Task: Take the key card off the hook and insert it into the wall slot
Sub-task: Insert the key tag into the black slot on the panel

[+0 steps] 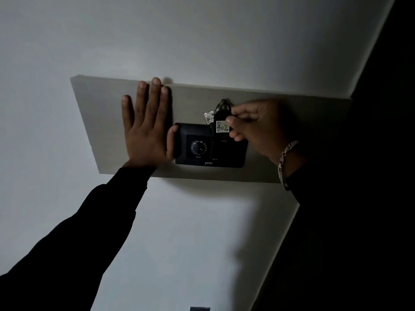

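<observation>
A black key card (221, 122) with a white "402" label hangs by a ring from a small hook (224, 101) on a grey wall panel (96, 122). A silver key (208, 116) hangs on the same ring. My right hand (253, 129) pinches the card's right edge between thumb and fingers. Below the card sits a black wall unit (208, 145) with a round dial on its left half and a card slot (223, 141) on its right half. My left hand (147, 124) lies flat on the panel, fingers spread, thumb touching the unit's left edge.
The room is dim. A white wall (190, 232) surrounds the panel. A dark surface or door edge (370, 198) runs along the right side. A small dark fitting (199, 308) shows at the bottom edge. My right wrist wears a chain bracelet (285, 160).
</observation>
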Motion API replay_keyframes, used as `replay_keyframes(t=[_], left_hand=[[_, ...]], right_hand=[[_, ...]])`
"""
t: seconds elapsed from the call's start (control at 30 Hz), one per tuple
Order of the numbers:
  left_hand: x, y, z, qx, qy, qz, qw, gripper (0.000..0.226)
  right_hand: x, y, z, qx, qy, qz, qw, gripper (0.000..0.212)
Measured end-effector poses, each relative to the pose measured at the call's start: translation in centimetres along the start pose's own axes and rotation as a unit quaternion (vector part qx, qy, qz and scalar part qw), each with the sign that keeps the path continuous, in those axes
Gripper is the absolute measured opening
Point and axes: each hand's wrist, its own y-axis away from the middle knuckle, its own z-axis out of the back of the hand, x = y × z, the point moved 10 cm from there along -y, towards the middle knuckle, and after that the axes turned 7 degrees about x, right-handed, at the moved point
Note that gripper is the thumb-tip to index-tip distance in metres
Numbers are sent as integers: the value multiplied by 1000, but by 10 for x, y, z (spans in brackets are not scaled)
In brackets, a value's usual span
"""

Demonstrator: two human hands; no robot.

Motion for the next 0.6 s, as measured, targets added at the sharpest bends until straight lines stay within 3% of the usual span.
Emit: replay_keyframes(t=[0.17,0.3,0.43,0.6], left_hand=[[3,0,-2,-8,-4,9,1000,68],[1,0,-2,-7,-5,7,1000,68],[2,0,-2,-6,1,6,1000,68],[2,-2,-1,-4,1,9,1000,68]], right_hand=[[-2,5,4,-31,42,37,998,18],[25,11,10,-25,93,117,988,29],[80,16,5,-11,294,263,919,30],[85,8,-26,65,398,281,871,18]])
